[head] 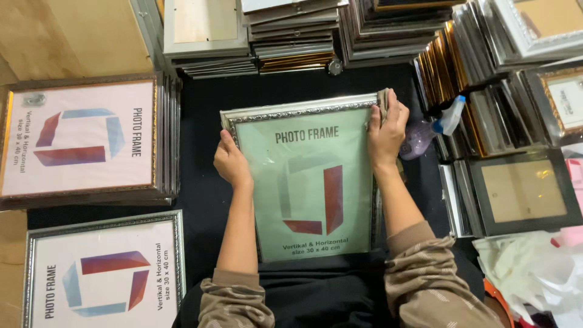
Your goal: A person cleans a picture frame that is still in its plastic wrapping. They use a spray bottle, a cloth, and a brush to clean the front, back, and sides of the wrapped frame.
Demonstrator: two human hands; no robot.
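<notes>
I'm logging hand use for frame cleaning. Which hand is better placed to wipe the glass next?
Probably the right hand: it presses a cloth at the frame's top right corner, on the glass edge. The left hand only grips the frame's left edge, steadying it, with no cloth.

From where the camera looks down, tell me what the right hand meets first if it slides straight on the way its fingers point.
The right hand points up past the silver frame's top edge. Beyond lies bare black cloth, then probably the stacked frames at the far edge, though depth is unclear.
</notes>
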